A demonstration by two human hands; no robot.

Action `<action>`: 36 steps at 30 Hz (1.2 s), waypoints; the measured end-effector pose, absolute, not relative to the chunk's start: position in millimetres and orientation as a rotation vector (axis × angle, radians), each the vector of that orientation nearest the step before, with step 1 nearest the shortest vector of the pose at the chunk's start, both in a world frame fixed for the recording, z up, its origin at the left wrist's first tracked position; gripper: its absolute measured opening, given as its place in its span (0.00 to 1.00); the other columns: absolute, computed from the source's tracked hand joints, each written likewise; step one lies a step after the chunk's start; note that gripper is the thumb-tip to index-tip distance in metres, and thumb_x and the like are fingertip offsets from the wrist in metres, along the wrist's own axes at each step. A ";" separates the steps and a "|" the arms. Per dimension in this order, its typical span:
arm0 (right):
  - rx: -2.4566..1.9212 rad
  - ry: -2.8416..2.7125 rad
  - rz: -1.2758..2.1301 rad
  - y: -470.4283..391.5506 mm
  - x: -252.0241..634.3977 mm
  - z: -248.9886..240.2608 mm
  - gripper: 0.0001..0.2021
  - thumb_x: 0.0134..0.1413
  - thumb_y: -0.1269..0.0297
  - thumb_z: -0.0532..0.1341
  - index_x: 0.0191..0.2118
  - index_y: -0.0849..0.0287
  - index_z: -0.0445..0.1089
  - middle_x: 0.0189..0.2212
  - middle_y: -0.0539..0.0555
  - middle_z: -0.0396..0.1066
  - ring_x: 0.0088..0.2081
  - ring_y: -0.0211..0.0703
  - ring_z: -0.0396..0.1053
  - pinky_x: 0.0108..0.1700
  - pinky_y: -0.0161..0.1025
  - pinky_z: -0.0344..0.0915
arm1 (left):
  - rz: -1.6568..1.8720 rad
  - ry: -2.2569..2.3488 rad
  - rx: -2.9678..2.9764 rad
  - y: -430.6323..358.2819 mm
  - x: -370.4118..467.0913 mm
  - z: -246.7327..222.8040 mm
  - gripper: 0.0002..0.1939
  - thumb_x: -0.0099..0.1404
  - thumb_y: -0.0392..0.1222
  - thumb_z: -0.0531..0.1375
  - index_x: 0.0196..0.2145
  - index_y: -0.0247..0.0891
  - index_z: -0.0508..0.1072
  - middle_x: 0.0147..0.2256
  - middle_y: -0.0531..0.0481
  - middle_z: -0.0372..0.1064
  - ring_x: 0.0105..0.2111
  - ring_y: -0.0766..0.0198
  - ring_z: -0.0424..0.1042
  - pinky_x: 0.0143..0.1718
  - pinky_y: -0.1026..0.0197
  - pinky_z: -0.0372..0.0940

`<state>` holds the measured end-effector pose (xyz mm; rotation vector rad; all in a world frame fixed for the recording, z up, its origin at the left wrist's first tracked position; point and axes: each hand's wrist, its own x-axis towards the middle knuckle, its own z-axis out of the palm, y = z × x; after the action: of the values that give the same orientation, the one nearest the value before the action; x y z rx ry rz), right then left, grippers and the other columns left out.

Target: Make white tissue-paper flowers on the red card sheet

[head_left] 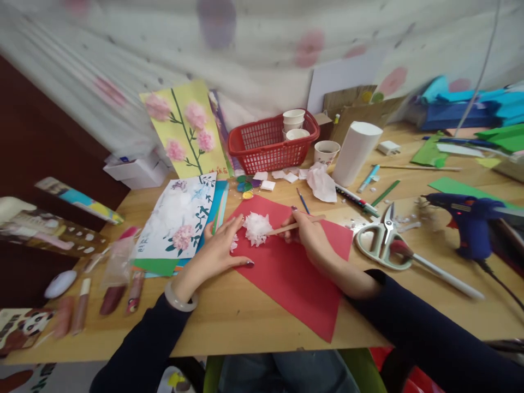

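A sheet of red paper (303,284) lies on the table in front of me. On it sits a white, ruffled tissue-paper flower (257,228). My left hand (219,248) rests at the paper's left side with fingers spread, the fingertips close beside the flower. A small pale pink piece of tissue (233,243) shows by those fingers. My right hand (313,237) is closed around a thin wooden stick (280,230), whose tip reaches the flower's right edge. Whether the tip presses into the tissue, I cannot tell.
Painted flower sheets (164,218) lie at left, below a yellow flower picture (196,131). Behind are a red basket (266,153) with paper cups and a white paper roll (357,153). Scissors (382,240), a white-handled brush (442,273) and a blue glue gun (470,218) lie right.
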<state>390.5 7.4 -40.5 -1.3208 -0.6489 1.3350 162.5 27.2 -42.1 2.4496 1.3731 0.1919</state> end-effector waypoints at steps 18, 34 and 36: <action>-1.350 -0.604 1.248 -31.3 372.8 -54.4 0.17 0.54 0.54 0.57 0.19 0.56 0.69 0.16 0.51 0.68 0.24 0.43 0.67 0.31 0.38 0.62 | 0.715 1.946 2.408 102.6 87.8 -11.7 0.24 0.56 0.31 0.63 0.51 0.40 0.71 0.45 0.43 0.77 0.51 0.45 0.71 0.57 0.42 0.56; -1.312 -1.278 1.066 -0.9 391.2 -37.2 0.24 0.57 0.45 0.51 0.17 0.56 0.65 0.14 0.51 0.66 0.22 0.41 0.65 0.30 0.38 0.61 | 1.010 1.507 1.628 60.5 99.1 9.5 0.28 0.51 0.42 0.68 0.50 0.38 0.67 0.33 0.48 0.78 0.35 0.57 0.78 0.35 0.58 0.71; -1.316 -1.342 1.032 -2.9 390.6 -41.6 0.26 0.58 0.44 0.50 0.17 0.55 0.63 0.15 0.51 0.66 0.21 0.40 0.64 0.28 0.37 0.60 | 0.880 1.448 1.628 41.4 113.1 13.8 0.28 0.51 0.42 0.68 0.49 0.39 0.67 0.33 0.50 0.77 0.32 0.59 0.78 0.32 0.60 0.70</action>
<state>390.6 -2.9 -41.6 -1.3161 -1.3419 1.0321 113.1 41.4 13.8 1.6275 1.4484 0.8799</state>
